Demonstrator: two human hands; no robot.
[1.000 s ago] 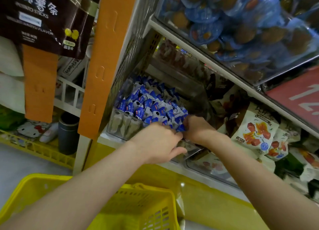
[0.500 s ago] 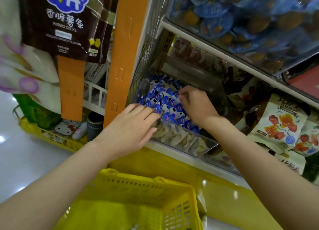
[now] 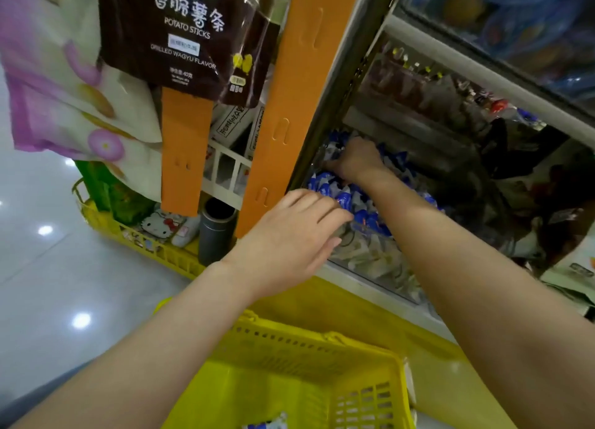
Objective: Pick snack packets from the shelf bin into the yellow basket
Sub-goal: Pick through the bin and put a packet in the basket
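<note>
Small blue and white snack packets (image 3: 349, 200) fill a clear shelf bin (image 3: 373, 261) on the lower shelf. My right hand (image 3: 355, 161) reaches deep into the bin's back left part, fingers curled down into the packets; what it holds is hidden. My left hand (image 3: 296, 235) lies at the bin's front edge with straight fingers touching the nearest packets. The yellow basket (image 3: 309, 357) sits below the shelf, with one blue and white packet (image 3: 267, 424) showing at its bottom.
An orange shelf post (image 3: 289, 106) stands left of the bin. Brown potato stick bags (image 3: 190, 32) hang at the upper left. A dark cylinder (image 3: 215, 232) and a low yellow rack (image 3: 154, 248) sit on the floor. Other snack bins (image 3: 502, 26) lie above and right.
My right hand has reached further back and left into the bin. My left hand has stretched forward to the bin's front packets. The view has shifted so the basket sits lower.
</note>
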